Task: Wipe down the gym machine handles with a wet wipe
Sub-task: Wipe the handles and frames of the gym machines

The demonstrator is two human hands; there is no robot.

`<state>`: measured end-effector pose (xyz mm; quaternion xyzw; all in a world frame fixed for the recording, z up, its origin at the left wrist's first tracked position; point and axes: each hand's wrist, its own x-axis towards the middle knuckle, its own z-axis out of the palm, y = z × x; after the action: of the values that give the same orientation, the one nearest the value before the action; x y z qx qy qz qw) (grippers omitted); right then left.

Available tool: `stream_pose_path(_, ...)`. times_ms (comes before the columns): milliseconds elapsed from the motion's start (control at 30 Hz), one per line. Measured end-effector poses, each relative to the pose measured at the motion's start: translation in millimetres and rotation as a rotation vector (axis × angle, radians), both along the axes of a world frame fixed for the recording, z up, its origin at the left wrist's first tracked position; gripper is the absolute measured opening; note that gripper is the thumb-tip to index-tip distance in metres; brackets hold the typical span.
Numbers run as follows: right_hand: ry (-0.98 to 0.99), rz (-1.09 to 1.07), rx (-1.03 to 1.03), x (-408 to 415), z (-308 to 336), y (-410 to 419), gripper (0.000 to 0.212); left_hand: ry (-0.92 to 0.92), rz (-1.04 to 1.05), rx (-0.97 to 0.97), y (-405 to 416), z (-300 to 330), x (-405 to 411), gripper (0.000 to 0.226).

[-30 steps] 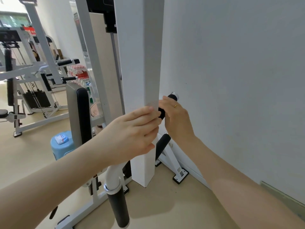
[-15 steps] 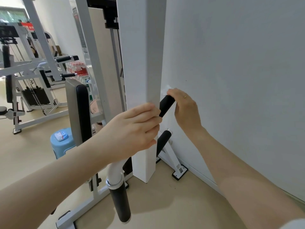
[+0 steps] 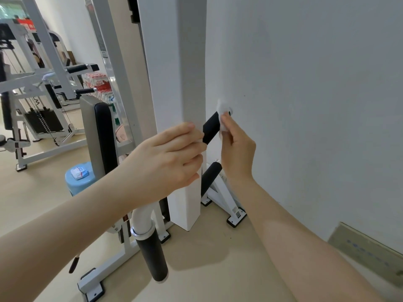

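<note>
A black handle [image 3: 211,128] slants up toward the wall beside a white post [image 3: 174,83] (left hand [image 3: 168,158] gripping it), its upper end under the wet wipe [image 3: 222,118] pinched by the right hand [image 3: 237,147].

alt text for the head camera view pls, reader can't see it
A person's right hand presses a white wet wipe against the end of a black handle beside a wall, while the left hand grips the machine's white post.
</note>
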<state>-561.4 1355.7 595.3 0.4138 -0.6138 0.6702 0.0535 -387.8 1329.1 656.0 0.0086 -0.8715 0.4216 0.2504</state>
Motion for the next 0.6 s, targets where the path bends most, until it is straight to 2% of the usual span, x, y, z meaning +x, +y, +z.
stream_pose_path(133,-0.787,0.214,-0.194,-15.4,20.1,-3.6,0.019,-0.011,-0.001,0.020,0.6,-1.0,-0.4,0.034)
stream_pose_path(200,-1.035,0.394,-0.271,-31.2,24.5,-4.8,0.016,-0.016,-0.008,0.029,1.1,-1.0,-0.6,0.033)
stream_pose_path(233,-1.086,0.452,-0.265,-35.2,24.5,-4.4,0.015,-0.015,-0.012,0.037,1.3,-1.4,-0.9,0.033)
stream_pose_path(333,-1.103,0.443,-0.078,-34.3,15.1,-2.1,0.009,-0.001,-0.016,0.048,1.5,-2.6,-1.3,0.033)
stream_pose_path(467,-1.175,0.596,0.075,-39.1,15.0,6.7,0.011,0.006,-0.010,0.036,1.2,-3.2,-1.6,0.033)
stream_pose_path(533,-1.153,0.578,0.082,-46.6,22.5,2.7,0.011,0.006,-0.007,0.036,1.9,-3.3,-1.9,0.033)
stream_pose_path(600,-1.173,0.531,-0.028,-51.8,29.6,-6.8,0.007,0.008,-0.009,0.043,3.3,-2.7,-2.4,0.032)
